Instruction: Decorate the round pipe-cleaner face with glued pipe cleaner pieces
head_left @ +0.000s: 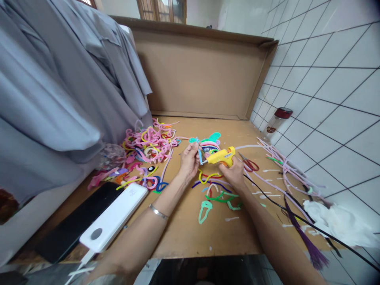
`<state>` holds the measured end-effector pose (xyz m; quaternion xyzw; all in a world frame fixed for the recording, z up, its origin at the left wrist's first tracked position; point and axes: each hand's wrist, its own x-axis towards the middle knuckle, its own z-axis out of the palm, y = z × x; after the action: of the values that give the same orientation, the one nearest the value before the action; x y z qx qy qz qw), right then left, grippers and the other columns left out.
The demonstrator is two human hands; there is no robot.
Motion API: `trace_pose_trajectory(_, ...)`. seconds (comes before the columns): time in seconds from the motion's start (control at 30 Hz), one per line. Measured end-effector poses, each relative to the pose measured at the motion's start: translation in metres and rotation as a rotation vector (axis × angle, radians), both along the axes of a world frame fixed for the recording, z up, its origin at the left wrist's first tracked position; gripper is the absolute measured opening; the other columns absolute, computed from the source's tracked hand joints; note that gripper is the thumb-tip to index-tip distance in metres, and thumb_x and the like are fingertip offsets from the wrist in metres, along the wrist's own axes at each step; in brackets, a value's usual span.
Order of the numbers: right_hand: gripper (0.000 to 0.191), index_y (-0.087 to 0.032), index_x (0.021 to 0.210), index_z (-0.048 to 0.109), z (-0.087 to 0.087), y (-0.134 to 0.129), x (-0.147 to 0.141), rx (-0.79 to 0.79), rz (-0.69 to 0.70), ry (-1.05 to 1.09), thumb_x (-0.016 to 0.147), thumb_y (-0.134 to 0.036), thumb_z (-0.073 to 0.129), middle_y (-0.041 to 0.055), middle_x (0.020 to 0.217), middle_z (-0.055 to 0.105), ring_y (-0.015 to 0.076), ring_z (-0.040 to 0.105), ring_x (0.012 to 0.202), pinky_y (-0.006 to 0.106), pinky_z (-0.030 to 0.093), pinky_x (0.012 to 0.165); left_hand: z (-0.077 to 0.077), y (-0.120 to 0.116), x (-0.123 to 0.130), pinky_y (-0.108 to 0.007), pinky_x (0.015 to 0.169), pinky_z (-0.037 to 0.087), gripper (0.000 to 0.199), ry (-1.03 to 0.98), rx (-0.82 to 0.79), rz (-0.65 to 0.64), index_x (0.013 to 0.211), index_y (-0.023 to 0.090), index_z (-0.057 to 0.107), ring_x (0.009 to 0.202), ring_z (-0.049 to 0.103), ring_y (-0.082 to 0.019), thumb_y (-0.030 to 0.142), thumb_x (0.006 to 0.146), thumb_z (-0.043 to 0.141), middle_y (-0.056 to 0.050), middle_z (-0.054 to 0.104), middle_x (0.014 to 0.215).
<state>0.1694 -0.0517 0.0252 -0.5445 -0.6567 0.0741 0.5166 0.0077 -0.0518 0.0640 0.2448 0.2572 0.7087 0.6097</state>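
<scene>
My left hand [189,160] pinches a light blue pipe cleaner [200,155] above the middle of the table. In my right hand [233,172] is a yellow glue gun [222,156], gripped by its handle. Its nozzle points left and meets or nearly meets the lower end of the blue piece. Behind them lies a striped, multicoloured pipe-cleaner shape [209,144] with a green leaf-like piece [215,137], partly hidden by the gun and my hand. Loose yellow, purple and green pipe cleaners [221,196] lie just in front of my hands.
A heap of pink pipe cleaners [148,142] covers the left side, near a white power bank [114,217] and a black phone-like slab [83,221]. At right are red-handled scissors [251,165], lilac strands [285,170], white tissue [335,221] and a jar [276,122]. A black cord crosses there.
</scene>
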Motion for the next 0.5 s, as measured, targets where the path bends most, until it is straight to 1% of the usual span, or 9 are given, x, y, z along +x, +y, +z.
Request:
trace_pose_trajectory(0.17, 0.011, -0.023, 0.064, 0.047, 0.003, -0.0015, -0.0004, 0.017, -0.021, 0.001, 0.062, -0.033, 0.053, -0.0049, 0.051, 0.05, 0.0117, 0.04, 0.046, 0.025, 0.039, 0.047, -0.0028, 0.0015, -0.0003, -0.013, 0.036, 0.027, 0.036, 0.007, 0.006, 0.004, 0.068, 0.015, 0.056, 0.037, 0.034, 0.0, 0.033, 0.06, 0.086, 0.008, 0.052, 0.052)
trace_pose_trajectory(0.3, 0.011, -0.022, 0.064, 0.048, 0.003, -0.0011, -0.0009, 0.01, -0.038, -0.015, 0.063, -0.033, 0.052, -0.0046, 0.05, 0.048, 0.0118, 0.04, 0.045, 0.025, 0.038, 0.047, -0.0017, 0.0002, 0.0018, -0.013, 0.037, 0.028, 0.034, 0.012, 0.016, -0.001, 0.068, 0.015, 0.056, 0.037, 0.034, 0.0, 0.032, 0.062, 0.085, 0.008, 0.052, 0.053)
trace_pose_trajectory(0.5, 0.012, -0.022, 0.065, 0.049, 0.0026, 0.0, -0.0012, -0.019, -0.008, -0.014, 0.062, -0.033, 0.051, -0.004, 0.052, 0.049, 0.012, 0.039, 0.046, 0.026, 0.037, 0.047, 0.0001, -0.0001, -0.001, -0.014, 0.037, 0.027, 0.032, -0.002, -0.002, -0.01, 0.068, 0.015, 0.057, 0.037, 0.034, 0.001, 0.029, 0.063, 0.084, 0.008, 0.052, 0.054)
